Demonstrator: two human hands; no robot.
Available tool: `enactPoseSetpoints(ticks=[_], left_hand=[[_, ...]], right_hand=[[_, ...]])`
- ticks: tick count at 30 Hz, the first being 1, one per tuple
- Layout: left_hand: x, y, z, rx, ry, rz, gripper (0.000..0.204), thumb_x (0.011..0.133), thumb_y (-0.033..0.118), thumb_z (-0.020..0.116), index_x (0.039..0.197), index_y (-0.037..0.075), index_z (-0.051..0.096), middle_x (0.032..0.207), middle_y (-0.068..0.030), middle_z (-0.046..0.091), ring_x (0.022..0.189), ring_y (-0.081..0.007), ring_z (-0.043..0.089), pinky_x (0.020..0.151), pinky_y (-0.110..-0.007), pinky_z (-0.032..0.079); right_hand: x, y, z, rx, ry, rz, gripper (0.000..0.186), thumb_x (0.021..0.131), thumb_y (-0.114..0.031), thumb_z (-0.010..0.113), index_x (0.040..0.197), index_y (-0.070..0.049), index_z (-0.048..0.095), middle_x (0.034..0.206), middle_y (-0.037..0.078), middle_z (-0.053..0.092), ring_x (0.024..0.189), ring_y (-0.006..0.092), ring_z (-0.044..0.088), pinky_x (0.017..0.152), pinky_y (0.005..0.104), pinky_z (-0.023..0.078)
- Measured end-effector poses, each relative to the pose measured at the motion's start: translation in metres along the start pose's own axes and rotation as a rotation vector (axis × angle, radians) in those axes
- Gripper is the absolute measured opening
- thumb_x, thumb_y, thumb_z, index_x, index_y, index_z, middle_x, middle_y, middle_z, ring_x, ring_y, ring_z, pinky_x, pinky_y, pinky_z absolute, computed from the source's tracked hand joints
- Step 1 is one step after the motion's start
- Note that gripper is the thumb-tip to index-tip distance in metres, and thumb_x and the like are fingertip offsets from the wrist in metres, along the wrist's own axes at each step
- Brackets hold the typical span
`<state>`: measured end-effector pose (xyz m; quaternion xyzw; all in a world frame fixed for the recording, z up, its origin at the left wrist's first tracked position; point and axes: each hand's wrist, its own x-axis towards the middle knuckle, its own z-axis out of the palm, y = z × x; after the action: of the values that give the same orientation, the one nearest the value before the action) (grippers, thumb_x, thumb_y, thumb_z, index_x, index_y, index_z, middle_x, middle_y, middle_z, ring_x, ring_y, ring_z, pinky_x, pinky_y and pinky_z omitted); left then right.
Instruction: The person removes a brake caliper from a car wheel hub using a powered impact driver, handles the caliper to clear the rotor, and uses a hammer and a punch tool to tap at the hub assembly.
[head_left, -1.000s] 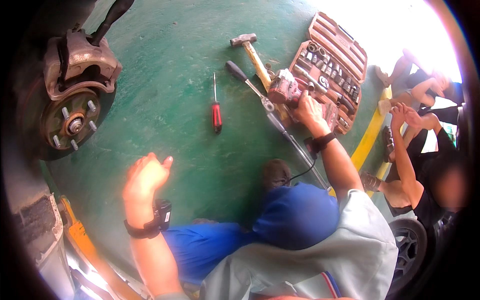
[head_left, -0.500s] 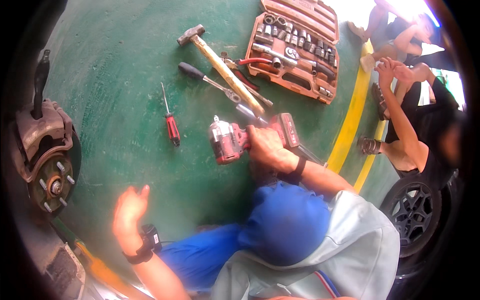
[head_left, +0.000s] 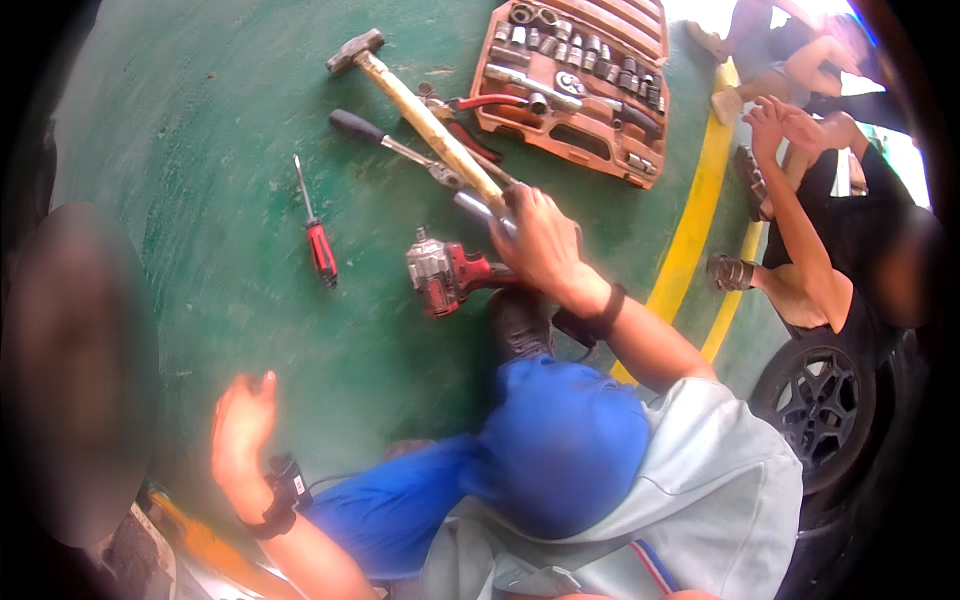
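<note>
My right hand (head_left: 545, 245) is closed around a silver metal bar (head_left: 485, 212), right by the lower end of a hammer's wooden handle (head_left: 430, 125). My palm hides most of the bar. Just to the left, a red and grey cordless impact wrench (head_left: 448, 275) lies on the green floor, its grip end partly tucked under my hand and next to my dark shoe (head_left: 522, 325). At the lower left, my left hand (head_left: 243, 420) hovers with its thumb raised and fingers loosely apart, holding nothing. A red-handled screwdriver (head_left: 318, 245) lies between them, farther off.
A ratchet (head_left: 385, 140) and red-handled pliers (head_left: 490, 101) lie beside the hammer. Beyond them sits an open orange socket case (head_left: 570, 150). Yellow floor lines (head_left: 695, 210), seated people (head_left: 800, 220) and a wheel (head_left: 815, 405) are at right. A blurred dark shape (head_left: 80, 370) fills the left edge.
My right hand has let go of the impact wrench, now on the floor, and closed on the silver bar. The view has shifted slightly; the brake disc at left is now blurred.
</note>
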<state>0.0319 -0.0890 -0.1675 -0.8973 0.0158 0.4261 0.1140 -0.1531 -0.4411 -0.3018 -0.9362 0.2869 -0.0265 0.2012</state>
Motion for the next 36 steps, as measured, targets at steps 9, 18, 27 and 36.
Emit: enactPoseSetpoints(ticks=[9,18,27,36], left_hand=[[0.002,-0.004,0.009,0.007,0.081,0.069,0.053,0.1,0.045,0.053,0.121,-0.003,0.063,0.118,-0.0271,0.067,0.117,-0.0412,0.062,0.098,-0.045,0.048],[-0.006,0.014,0.0,-0.032,0.013,0.039,0.058,0.1,0.047,0.051,0.131,-0.001,0.059,0.129,-0.0273,0.062,0.123,-0.0426,0.057,0.103,-0.048,0.046],[-0.009,0.0,-0.003,-0.006,0.049,0.024,0.058,0.101,0.048,0.049,0.132,-0.001,0.058,0.128,-0.0257,0.063,0.122,-0.0423,0.058,0.102,-0.047,0.046],[-0.017,-0.002,-0.005,-0.031,0.079,0.045,0.059,0.101,0.047,0.049,0.133,-0.001,0.057,0.129,-0.0267,0.062,0.122,-0.0426,0.058,0.102,-0.047,0.046]], right_hand=[[0.037,-0.059,0.008,0.523,-0.403,0.198,0.054,0.089,-0.036,0.064,0.106,0.011,0.044,0.084,0.032,0.065,0.078,0.0447,0.068,0.069,0.0503,0.055],[0.027,-0.091,0.052,0.762,-0.685,0.051,0.066,0.081,-0.034,0.076,0.121,0.01,0.047,0.097,0.03,0.068,0.092,0.0409,0.07,0.078,0.0476,0.056],[0.042,0.03,-0.012,0.713,0.106,0.086,0.022,0.089,-0.017,0.069,0.104,0.0,0.07,0.097,0.017,0.073,0.084,0.0287,0.072,0.075,0.0377,0.058],[-0.027,0.091,-0.024,0.072,-0.208,0.109,0.05,0.082,-0.039,0.073,0.105,0.005,0.069,0.098,0.027,0.07,0.094,0.0427,0.067,0.088,0.0473,0.054]])
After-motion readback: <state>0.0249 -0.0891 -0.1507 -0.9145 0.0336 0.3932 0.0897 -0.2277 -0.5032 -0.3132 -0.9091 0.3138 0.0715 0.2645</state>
